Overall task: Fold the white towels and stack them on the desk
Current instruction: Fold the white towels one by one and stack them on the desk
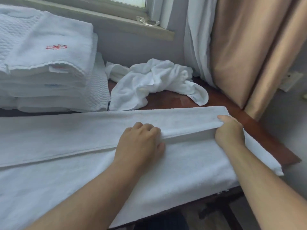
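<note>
White terry, thick and nappy: the towel [69, 176] lies spread along the near edge of the red-brown desk [167, 99], its far part doubled over into a long flat band. The left hand [141, 140] curls over the band's hem; the right hand [230, 130] pinches its end, the two apart. This one looks mid-fold. Behind, a crumpled towel [154, 80] is not yet folded. Far left, the squared stack [46, 63] holds several finished.

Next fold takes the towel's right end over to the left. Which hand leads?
Right, probably. The right hand grips the fold of the towel near its right end; the left hand grips it nearer the middle, where it could pin the crease.
</note>
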Demonstrator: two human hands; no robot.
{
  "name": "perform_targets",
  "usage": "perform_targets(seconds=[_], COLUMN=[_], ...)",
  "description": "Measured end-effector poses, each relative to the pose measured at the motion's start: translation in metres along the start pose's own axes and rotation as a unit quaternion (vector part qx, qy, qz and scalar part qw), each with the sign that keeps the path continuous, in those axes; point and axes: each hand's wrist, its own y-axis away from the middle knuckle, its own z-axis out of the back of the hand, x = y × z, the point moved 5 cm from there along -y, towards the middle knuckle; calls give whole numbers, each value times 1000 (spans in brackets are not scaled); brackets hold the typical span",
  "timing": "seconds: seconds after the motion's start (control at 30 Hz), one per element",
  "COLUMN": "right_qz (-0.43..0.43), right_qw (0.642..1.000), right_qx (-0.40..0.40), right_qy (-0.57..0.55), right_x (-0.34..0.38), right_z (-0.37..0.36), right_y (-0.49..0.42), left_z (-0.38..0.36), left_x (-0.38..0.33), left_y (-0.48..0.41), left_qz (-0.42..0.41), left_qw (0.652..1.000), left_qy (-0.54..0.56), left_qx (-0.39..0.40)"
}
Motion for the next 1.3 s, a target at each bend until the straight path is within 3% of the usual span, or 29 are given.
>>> perform_targets(seconds=[0.1, 0.23, 0.4, 0.57, 0.73, 0.97, 1.03, 1.1, 1.13, 1.2, 1.3], right_qz=[-41, 18, 2, -77, -150, -235, -218, -111, -40, 55, 23], right_qw=[997, 999, 999, 989, 962, 933, 931, 945, 959, 989, 993], right_qx=[-56, -8, -15, -106, -155, -159, -182, -235, -230, -118, 115], right_qy=[-29, 42, 32, -71, -166, -221, -229, -198, -160, -71, 32], right_x=[-11, -16, -26, -39, -56, -67, -62, -42, -28, 0, 17], right_z=[8, 8, 9, 18, 25, 26, 30, 42, 44, 29, -11], right_y=[-9, -18, -28, -31, -31, -33, -28, -20, -17, -18, -12], left_z=[2, 6, 8, 11, 14, 14, 14, 13, 12, 11, 12], left_x=[1, 4, -1, -4, -11, -15, -15, -13, -13, -11, -11], left_y=[-1, -2, -6, -5, -1, 3, 4, 4, 4, 4, 2], left_qz=[3, 4, 10, -21, -127, -174, -168, -151, -142, -129, -118], left_qw=[1000, 1000, 1000, 998, 984, 979, 982, 987, 989, 990, 991], left_qy=[17, 17, -21, -27, -21, 35, 32, 23, 17, 7, 19], left_qx=[1, 7, -11, -50, -123, -98, -77, -50, -44, -47, -57])
